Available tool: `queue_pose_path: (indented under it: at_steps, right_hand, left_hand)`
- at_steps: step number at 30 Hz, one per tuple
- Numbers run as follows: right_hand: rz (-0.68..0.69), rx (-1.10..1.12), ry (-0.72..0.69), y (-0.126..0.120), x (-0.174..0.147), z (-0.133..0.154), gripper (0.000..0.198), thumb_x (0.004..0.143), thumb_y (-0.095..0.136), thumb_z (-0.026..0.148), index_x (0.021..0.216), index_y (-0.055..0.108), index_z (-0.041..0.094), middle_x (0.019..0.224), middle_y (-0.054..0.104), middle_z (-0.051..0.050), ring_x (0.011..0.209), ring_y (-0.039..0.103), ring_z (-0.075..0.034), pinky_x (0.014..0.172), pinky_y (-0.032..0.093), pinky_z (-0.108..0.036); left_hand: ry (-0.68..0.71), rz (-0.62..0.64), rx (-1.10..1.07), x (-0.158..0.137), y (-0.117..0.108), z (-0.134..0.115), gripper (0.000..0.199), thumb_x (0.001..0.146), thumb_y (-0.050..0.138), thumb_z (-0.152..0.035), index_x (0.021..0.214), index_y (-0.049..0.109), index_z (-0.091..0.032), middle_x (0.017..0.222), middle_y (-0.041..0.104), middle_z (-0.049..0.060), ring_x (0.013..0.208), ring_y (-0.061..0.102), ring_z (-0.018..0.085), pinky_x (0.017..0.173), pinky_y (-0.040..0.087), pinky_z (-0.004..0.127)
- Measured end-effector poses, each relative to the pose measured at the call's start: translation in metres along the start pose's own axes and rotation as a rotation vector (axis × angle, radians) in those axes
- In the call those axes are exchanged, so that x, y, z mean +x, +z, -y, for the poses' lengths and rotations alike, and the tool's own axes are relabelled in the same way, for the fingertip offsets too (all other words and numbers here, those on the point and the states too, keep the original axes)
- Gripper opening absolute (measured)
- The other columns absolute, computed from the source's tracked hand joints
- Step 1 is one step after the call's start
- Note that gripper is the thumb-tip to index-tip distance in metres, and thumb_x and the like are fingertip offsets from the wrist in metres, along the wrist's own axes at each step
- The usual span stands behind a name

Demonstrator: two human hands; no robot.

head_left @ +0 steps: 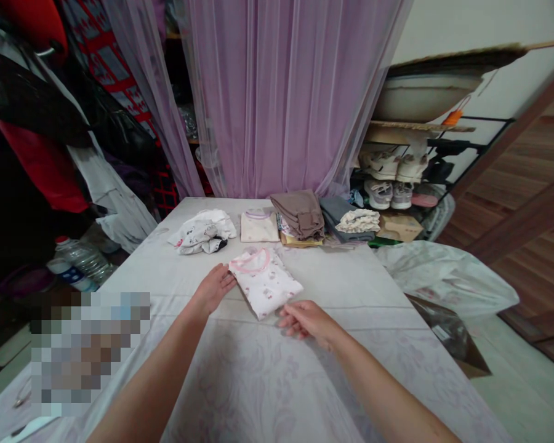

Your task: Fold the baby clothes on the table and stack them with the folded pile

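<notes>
A purple curtain (277, 104) hung at the back; sneakers (379, 194) sat below a pale basin (425, 99); dimly left, seemingly, a red-capped bottle (85, 257).

One head-worn view, forward and down across the cloth-covered surface (355, 280).

No text, label, brand or number can be read. Whether lettering is among the small prints on the folded white top (277, 280) at centre, the crumpled white garment (203, 229) left of centre, or the blue-and-white container (72, 275) at far left cannot be told.
</notes>
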State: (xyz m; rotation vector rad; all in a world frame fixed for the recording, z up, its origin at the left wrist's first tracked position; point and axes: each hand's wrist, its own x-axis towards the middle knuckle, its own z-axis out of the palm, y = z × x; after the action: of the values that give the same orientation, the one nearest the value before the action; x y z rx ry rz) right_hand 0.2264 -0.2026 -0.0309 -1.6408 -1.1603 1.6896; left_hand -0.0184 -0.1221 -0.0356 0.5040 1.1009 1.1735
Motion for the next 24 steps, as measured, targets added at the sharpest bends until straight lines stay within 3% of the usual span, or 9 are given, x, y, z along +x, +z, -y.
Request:
queue_pose_path:
  at_steps: [3,6,8,12,14,16,19,21,24]
  right_hand:
    - [-0.324,-0.421,-0.292,-0.022,0.012,0.015,0.027,0.084,0.051,0.036,0.069,0.064,0.019,0.065,0.067,-0.002,0.054,0.057,-0.012,0.051,0.037,-0.021]
    - [-0.574,-0.675,-0.469,-0.033,0.035,0.033,0.024,0.085,0.048,0.035,0.081,0.067,0.022,0.076,0.069,-0.002,0.069,0.060,-0.014,0.059,0.037,-0.022]
    - [-0.511,-0.734,-0.432,-0.033,0.050,0.040,0.024,0.084,0.051,0.039,0.089,0.068,0.023,0.083,0.070,-0.002,0.074,0.060,-0.015,0.060,0.036,-0.023]
    - [-0.273,-0.710,-0.298,-0.029,0.068,0.045,0.022,0.074,0.062,0.039,0.084,0.068,0.020,0.080,0.069,-0.001,0.070,0.059,-0.016,0.059,0.035,-0.023]
    - [-0.311,-0.636,-0.359,-0.028,0.070,0.044,0.018,0.073,0.061,0.035,0.082,0.066,0.020,0.076,0.067,0.000,0.068,0.058,-0.015,0.059,0.035,-0.023]
    - [-0.437,-0.588,-0.444,-0.027,0.071,0.040,0.017,0.077,0.056,0.035,0.082,0.064,0.021,0.074,0.065,0.002,0.067,0.056,-0.014,0.059,0.035,-0.022]
    - [-0.569,-0.626,-0.400,-0.026,0.073,0.033,0.019,0.081,0.051,0.035,0.083,0.063,0.021,0.073,0.064,0.001,0.067,0.054,-0.014,0.058,0.033,-0.023]
    - [-0.558,-0.668,-0.332,-0.026,0.076,0.029,0.018,0.081,0.052,0.034,0.082,0.063,0.021,0.074,0.065,0.000,0.068,0.055,-0.014,0.058,0.032,-0.023]
    - [-0.496,-0.670,-0.347,-0.029,0.081,0.025,0.020,0.082,0.052,0.035,0.089,0.065,0.021,0.081,0.068,-0.001,0.071,0.057,-0.014,0.060,0.034,-0.022]
  left_hand:
    - [0.037,0.007,0.168,-0.002,0.006,0.006,0.033,0.073,0.074,-0.028,0.101,0.059,-0.018,0.097,0.070,0.007,0.078,0.066,0.013,0.075,0.053,0.026]
    - [0.103,-0.022,0.346,0.001,0.014,0.010,0.034,0.069,0.077,-0.033,0.095,0.061,-0.016,0.090,0.070,0.006,0.074,0.065,0.014,0.067,0.051,0.024]
    - [0.140,-0.060,0.423,0.005,0.018,0.012,0.034,0.067,0.077,-0.033,0.093,0.061,-0.016,0.086,0.070,0.005,0.073,0.065,0.015,0.063,0.050,0.024]
    - [0.192,-0.092,0.490,0.014,0.026,0.013,0.028,0.072,0.072,-0.028,0.094,0.060,-0.017,0.081,0.068,0.004,0.070,0.064,0.016,0.059,0.050,0.024]
    - [0.228,-0.106,0.500,0.018,0.030,0.011,0.025,0.075,0.069,-0.028,0.095,0.059,-0.017,0.081,0.067,0.003,0.068,0.063,0.015,0.057,0.050,0.024]
    - [0.251,-0.136,0.515,0.022,0.035,0.007,0.026,0.076,0.068,-0.031,0.095,0.058,-0.018,0.077,0.065,0.001,0.062,0.061,0.013,0.053,0.048,0.022]
    - [0.204,-0.192,0.531,0.026,0.042,0.003,0.035,0.076,0.070,-0.034,0.103,0.055,-0.017,0.063,0.058,-0.003,0.048,0.053,0.009,0.047,0.042,0.019]
    - [0.151,-0.206,0.519,0.023,0.043,0.004,0.043,0.079,0.068,-0.037,0.113,0.050,-0.016,0.062,0.058,-0.003,0.045,0.052,0.009,0.046,0.043,0.019]
    - [0.089,-0.142,0.429,0.008,0.040,0.017,0.055,0.081,0.065,-0.040,0.125,0.042,-0.016,0.083,0.067,0.006,0.059,0.061,0.012,0.055,0.051,0.024]
